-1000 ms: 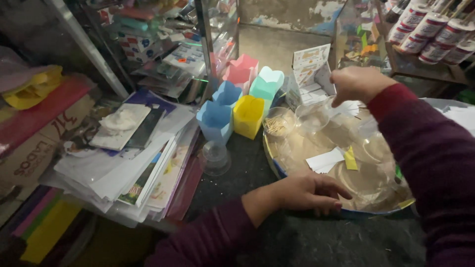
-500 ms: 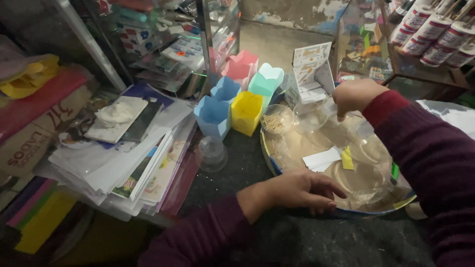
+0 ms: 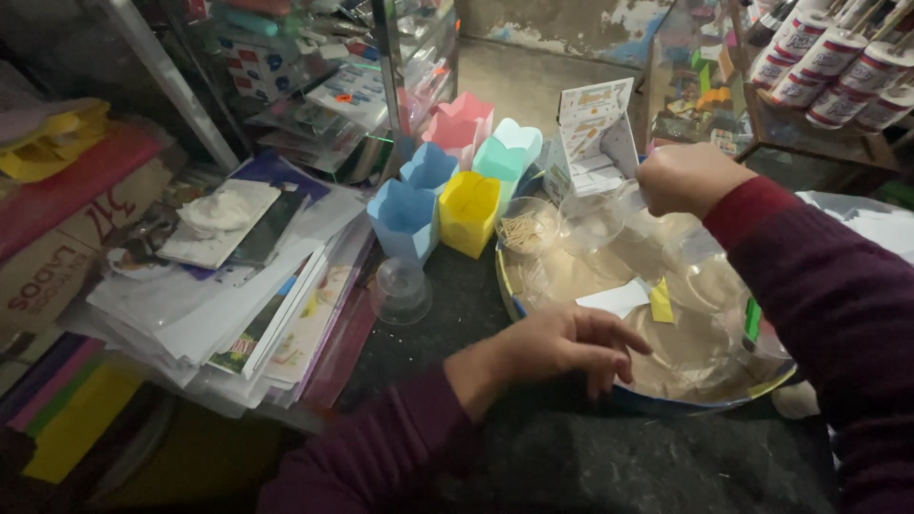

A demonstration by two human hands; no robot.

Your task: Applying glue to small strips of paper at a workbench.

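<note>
Right hand (image 3: 687, 178) has drawn back a little toward the tray's far edge, fingers pinched on a clear plastic cup (image 3: 636, 202), lifting it. Left hand (image 3: 562, 347), fingers spread loose, rests on the round tray's (image 3: 571, 376) near rim, likely steadying it. Paper boxes (image 3: 447, 190) stand beside.

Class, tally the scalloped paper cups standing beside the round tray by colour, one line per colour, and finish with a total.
Blue paper cups: 2
Pink paper cups: 2
Yellow paper cup: 1
Mint green paper cup: 1
Total: 6
</note>
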